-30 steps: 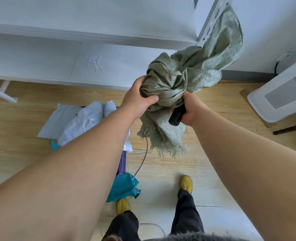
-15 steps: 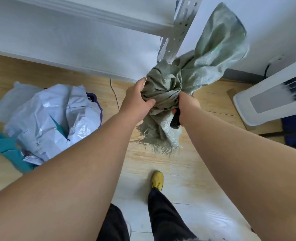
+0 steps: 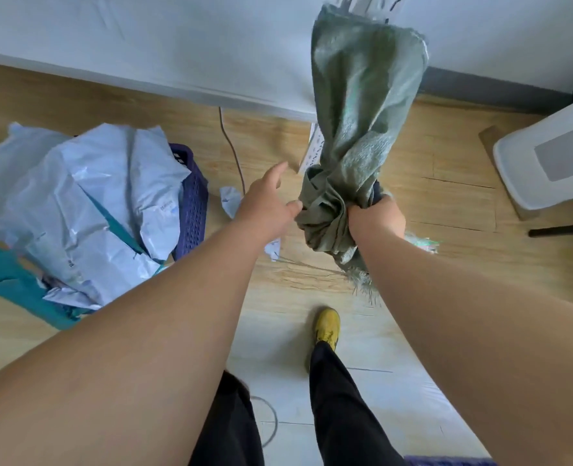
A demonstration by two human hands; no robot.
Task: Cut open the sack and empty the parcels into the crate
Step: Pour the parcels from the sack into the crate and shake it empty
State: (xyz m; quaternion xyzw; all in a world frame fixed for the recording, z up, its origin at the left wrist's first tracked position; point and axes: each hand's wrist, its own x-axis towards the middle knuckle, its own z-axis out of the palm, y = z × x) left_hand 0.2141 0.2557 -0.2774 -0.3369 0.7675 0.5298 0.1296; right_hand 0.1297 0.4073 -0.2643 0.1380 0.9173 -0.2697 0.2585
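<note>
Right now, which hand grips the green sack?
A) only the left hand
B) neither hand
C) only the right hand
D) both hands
C: the right hand is clenched round the bunched green sack, while the left hand is beside it with its fingers straight.

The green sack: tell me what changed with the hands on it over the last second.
The left hand let go of the green sack and now sits open beside it. The right hand keeps gripping the bunched sack, along with a dark handle. The parcels stay piled over the purple crate.
</note>
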